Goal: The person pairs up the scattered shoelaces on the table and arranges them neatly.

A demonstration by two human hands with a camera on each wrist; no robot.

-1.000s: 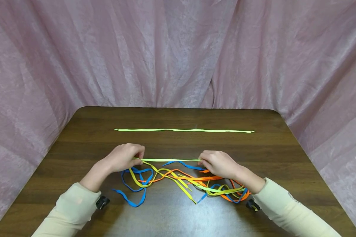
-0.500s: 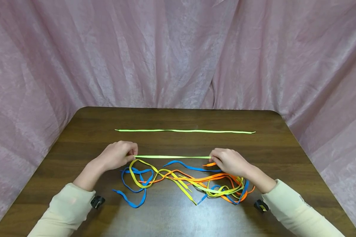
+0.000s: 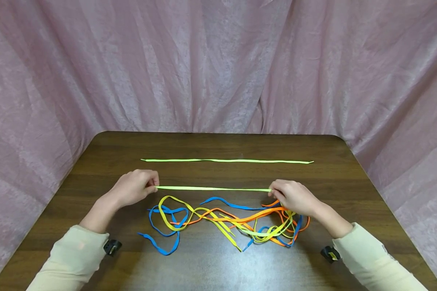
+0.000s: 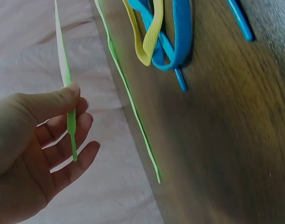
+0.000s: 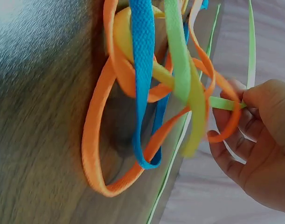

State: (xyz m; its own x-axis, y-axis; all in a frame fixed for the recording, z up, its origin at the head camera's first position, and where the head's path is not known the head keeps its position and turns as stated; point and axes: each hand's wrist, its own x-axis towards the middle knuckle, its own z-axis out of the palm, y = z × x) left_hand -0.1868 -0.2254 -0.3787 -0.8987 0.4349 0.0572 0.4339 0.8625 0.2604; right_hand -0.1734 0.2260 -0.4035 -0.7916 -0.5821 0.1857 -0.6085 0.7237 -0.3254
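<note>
A lime-green flat fabric lace (image 3: 211, 188) stretches between your two hands over the middle of a brown wood-grain table (image 3: 83, 190), its span drawn nearly straight, apparently by your hands' wide spacing. Your left hand (image 3: 134, 188) pinches it just short of one narrow tip, thumb closed against the index finger and the other fingers loosely bent, holding nothing; the tip pokes out below the thumb, a hold that likely leaves most of the length free for the span. Your right hand (image 3: 295, 197) pinches the same strip between thumb and fingertips, the remaining fingers half curled and parted. There the strip doubles back toward the pile, which suggests your pinch is partway along it, not at its end. An orange flat lace (image 5: 89, 140) loops across the front of those fingers; whether it touches them, you cannot tell from here.

Nearer you, blue flat laces (image 5: 142, 60) and yellow flat laces (image 4: 154, 37) lie crossed with the orange, and the overlaps probably explain why your hands lift the lime strip above them. Beyond your hands, a second lime-green lace (image 3: 225, 161) lies almost straight along the table's far side, well apart from the tangle, presumably to avoid snagging. A pink, crushed-looking fabric curtain (image 3: 218, 64) hangs behind.
</note>
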